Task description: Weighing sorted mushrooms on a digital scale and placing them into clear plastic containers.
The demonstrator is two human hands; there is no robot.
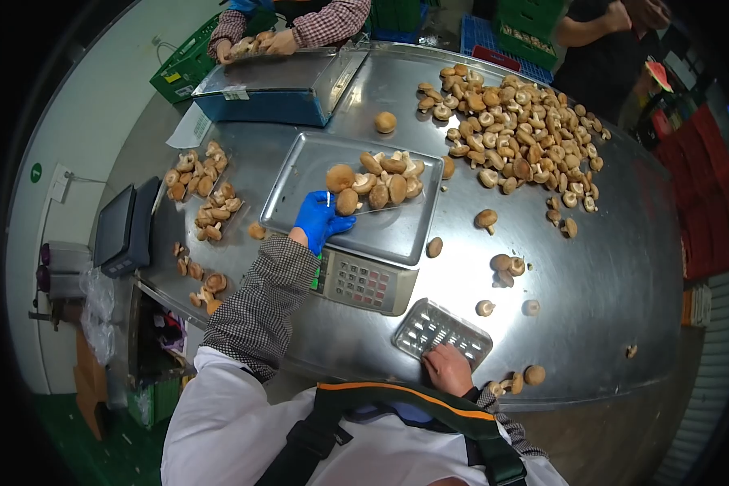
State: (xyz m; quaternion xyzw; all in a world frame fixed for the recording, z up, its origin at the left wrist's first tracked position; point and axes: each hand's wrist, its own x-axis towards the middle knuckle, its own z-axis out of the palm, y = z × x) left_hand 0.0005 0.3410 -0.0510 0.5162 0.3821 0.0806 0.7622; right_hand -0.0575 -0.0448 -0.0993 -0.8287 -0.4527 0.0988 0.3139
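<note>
My left hand (321, 220), in a blue glove, is at the left end of a group of shiitake mushrooms (378, 195) in a clear plastic tray on the metal pan (285, 188) of a digital scale. Its fingers are by the nearest caps; whether they grip the tray's edge is hard to tell. The scale's keypad (359, 280) faces me. Bare, my right hand (448, 368) rests on the near edge of an empty clear plastic tray (442, 331), which lies on the steel table (607, 304) right of the keypad.
A large mushroom pile (522, 130) covers the table's far right. Filled trays (217, 212) and loose mushrooms lie at the left, near a dark device (124, 225). Single mushrooms (486, 220) are scattered at the right. Beyond a blue-sided wrapping machine (267, 104), a co-worker's hands (279, 44) hold mushrooms.
</note>
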